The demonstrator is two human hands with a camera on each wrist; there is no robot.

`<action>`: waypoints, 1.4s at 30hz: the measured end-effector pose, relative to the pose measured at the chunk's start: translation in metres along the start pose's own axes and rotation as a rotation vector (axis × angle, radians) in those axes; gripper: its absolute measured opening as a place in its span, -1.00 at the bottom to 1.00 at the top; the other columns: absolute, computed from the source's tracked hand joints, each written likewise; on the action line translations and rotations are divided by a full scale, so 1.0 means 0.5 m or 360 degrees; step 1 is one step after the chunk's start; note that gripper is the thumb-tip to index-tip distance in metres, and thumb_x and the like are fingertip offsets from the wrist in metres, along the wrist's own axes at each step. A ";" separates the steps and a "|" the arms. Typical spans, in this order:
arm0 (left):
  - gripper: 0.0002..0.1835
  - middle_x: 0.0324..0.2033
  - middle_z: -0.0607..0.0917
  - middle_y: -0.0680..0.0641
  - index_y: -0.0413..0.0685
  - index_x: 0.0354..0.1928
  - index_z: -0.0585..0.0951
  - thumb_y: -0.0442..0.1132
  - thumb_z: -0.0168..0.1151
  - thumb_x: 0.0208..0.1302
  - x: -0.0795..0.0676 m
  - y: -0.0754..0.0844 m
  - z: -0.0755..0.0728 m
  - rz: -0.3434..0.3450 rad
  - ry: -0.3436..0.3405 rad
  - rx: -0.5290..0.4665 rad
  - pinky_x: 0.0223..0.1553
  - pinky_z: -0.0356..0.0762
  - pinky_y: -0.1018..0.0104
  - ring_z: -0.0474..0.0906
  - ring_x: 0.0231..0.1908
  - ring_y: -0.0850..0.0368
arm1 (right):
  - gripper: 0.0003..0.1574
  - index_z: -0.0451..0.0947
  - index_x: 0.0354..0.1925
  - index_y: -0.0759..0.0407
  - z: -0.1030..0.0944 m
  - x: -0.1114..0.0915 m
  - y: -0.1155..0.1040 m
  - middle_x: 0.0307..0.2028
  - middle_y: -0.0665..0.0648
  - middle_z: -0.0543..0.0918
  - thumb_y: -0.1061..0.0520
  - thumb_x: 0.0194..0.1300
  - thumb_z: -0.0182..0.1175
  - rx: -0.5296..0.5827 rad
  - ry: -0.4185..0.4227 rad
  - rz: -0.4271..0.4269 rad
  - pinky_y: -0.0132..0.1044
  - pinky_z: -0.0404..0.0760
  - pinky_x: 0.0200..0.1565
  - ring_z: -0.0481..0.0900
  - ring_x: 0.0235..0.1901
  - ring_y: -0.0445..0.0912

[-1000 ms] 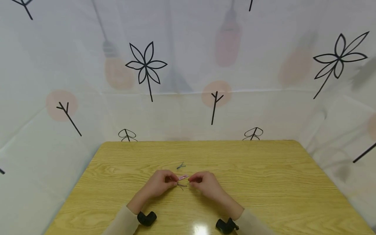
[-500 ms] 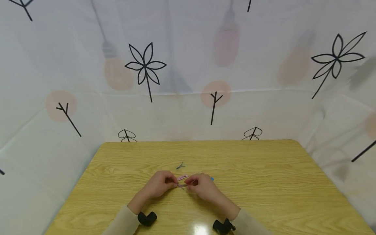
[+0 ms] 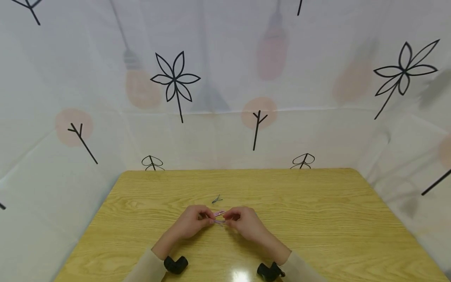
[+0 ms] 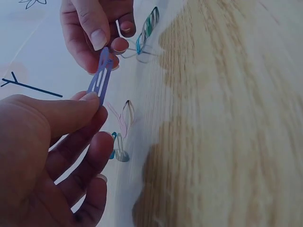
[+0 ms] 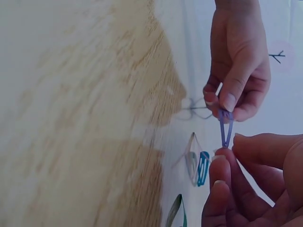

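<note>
A purple snap hair clip [image 3: 220, 221] is held between both hands above the table. My left hand [image 3: 193, 221] pinches one end of it between thumb and forefinger. In the left wrist view the clip [image 4: 102, 78] reaches from these fingers to the right hand [image 4: 94, 28]. At the clip's other end are the thumb and fingertips of my right hand [image 3: 244, 222]. In the right wrist view the clip [image 5: 226, 128] appears as a narrow V, its tip at the right fingertips. A pink hair clip [image 3: 219, 213] lies just behind it on the table.
A dark, spread hair clip [image 3: 216, 199] lies farther back on the wood-grain table [image 3: 299, 203]. The right wrist view also shows a blue clip [image 5: 202, 168] and a green one [image 5: 176, 211]. A patterned cloth [image 3: 218, 137] hangs behind the table.
My right hand has come left to the purple clip, which the left hand was holding. A blue thing seen beside the right hand half a second ago is now hidden.
</note>
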State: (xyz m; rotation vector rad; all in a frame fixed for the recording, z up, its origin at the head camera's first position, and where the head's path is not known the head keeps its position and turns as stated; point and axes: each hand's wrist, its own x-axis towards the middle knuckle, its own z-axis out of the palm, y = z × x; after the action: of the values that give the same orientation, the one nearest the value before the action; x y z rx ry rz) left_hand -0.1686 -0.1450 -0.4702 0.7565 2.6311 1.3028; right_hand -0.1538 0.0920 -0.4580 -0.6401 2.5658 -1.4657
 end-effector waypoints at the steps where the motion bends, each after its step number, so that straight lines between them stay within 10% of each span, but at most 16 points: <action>1: -0.91 -0.35 0.65 0.20 0.16 -0.30 0.70 -0.25 0.35 0.32 0.000 0.001 0.000 0.0002 0.0008 -0.0016 -0.30 0.51 0.32 0.54 -0.33 0.24 | -0.85 0.72 -0.16 0.26 -0.001 0.000 0.000 -0.32 0.01 0.69 0.30 0.26 0.33 0.0004 -0.0002 0.0003 -0.34 0.55 -0.34 0.58 -0.34 -0.15; 20: -0.95 -0.30 0.68 0.18 0.11 -0.22 0.71 -0.23 0.33 0.34 0.001 0.034 0.007 0.0061 0.0102 -0.0171 -0.33 0.52 0.31 0.57 -0.30 0.21 | -0.93 0.73 -0.27 0.10 -0.016 -0.009 -0.003 -0.36 0.00 0.71 0.22 0.33 0.32 0.0112 0.0073 -0.0053 -0.34 0.52 -0.50 0.56 -0.47 -0.12; 42: -0.87 -0.30 0.73 0.00 0.09 -0.19 0.77 -0.28 0.43 0.23 0.001 0.036 0.018 0.0076 0.0105 -0.0210 -0.36 0.52 0.32 0.56 -0.37 0.23 | -0.83 0.71 -0.21 0.26 -0.021 -0.011 0.004 -0.37 0.23 0.70 0.16 0.32 0.31 0.0480 0.0043 0.0196 -0.15 0.60 -0.37 0.62 -0.39 0.05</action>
State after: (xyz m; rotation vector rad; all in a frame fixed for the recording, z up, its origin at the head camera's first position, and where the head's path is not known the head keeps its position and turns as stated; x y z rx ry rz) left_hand -0.1593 -0.1291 -0.4621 0.7739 2.5600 1.5219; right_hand -0.1526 0.1037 -0.4546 -0.4157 2.2858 -1.7766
